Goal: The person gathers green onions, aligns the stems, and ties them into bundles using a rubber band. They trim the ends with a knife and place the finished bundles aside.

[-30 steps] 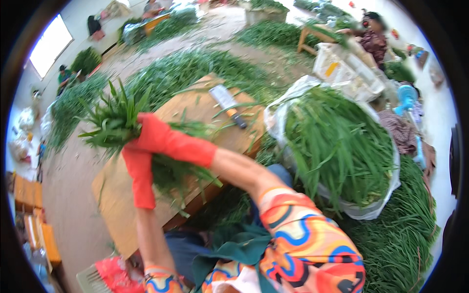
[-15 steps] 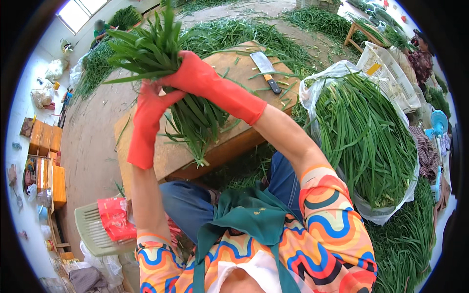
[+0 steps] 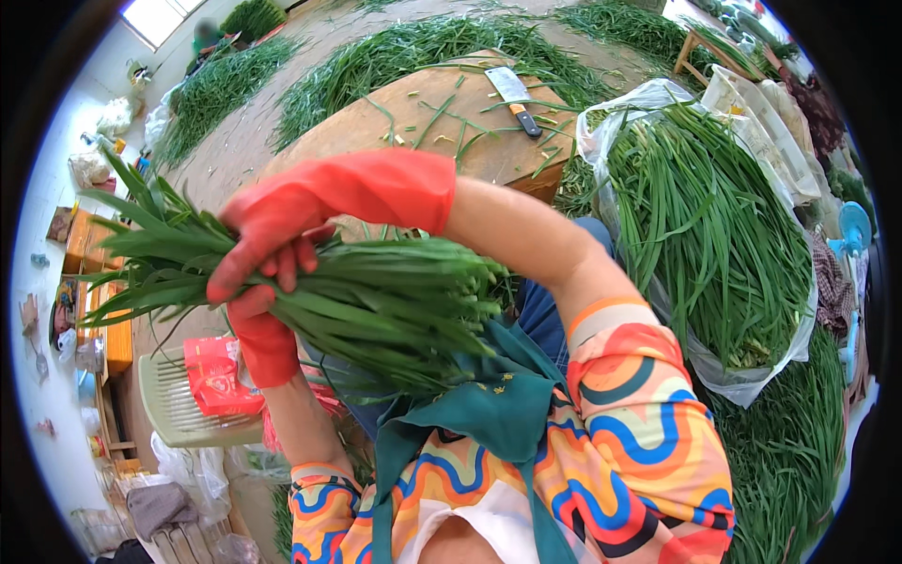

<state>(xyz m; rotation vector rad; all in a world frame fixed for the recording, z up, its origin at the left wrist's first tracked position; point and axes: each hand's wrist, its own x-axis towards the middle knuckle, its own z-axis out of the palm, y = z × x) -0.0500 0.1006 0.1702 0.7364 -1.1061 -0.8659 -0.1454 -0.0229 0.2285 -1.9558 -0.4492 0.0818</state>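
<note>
Around us the floor (image 3: pixel 235 141) lies strewn with cut greens. Our right hand (image 3: pixel 272 235) and left hand (image 3: pixel 258 329), both red-gloved, clasp a leafy green bundle (image 3: pixel 376 305) held level above our lap, near the wooden table (image 3: pixel 395 122).

Bright, even daylight from a window (image 3: pixel 155 14) upper left; soft shadows, sharp centre, fisheye-bent edges.

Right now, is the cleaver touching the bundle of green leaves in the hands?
Apart. The head view shows the cleaver lying on the wooden block, while the bundle is gripped by both hands, right and left, nearer the body.
</note>
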